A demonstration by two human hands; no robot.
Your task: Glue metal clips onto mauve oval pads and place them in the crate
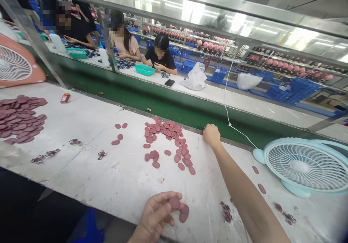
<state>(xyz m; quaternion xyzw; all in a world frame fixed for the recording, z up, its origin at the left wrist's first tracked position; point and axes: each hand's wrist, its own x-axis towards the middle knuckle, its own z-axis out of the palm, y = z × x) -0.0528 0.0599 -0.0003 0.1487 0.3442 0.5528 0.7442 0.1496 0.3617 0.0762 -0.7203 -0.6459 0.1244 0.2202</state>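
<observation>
My left hand (156, 216), low in the middle of the view, pinches a maroon oval disc (174, 202) between thumb and fingers. Two more discs (184, 214) show beside its fingertips; I cannot tell whether they are held too. My right hand (212, 134) is stretched out to the table's far edge, beside the green belt. Its fingers are curled closed, and whatever they may hold is hidden. Between the hands and to the left, a loose cluster of the same discs (170, 129) lies on the white table (130, 177).
A larger heap of discs (21, 118) covers the far left. A pale blue fan (301, 167) stands at right, an orange fan (16, 62) at left. Small scrap piles (226, 212) dot the table. Across the green belt (130, 98), several people work beside teal baskets (145, 70).
</observation>
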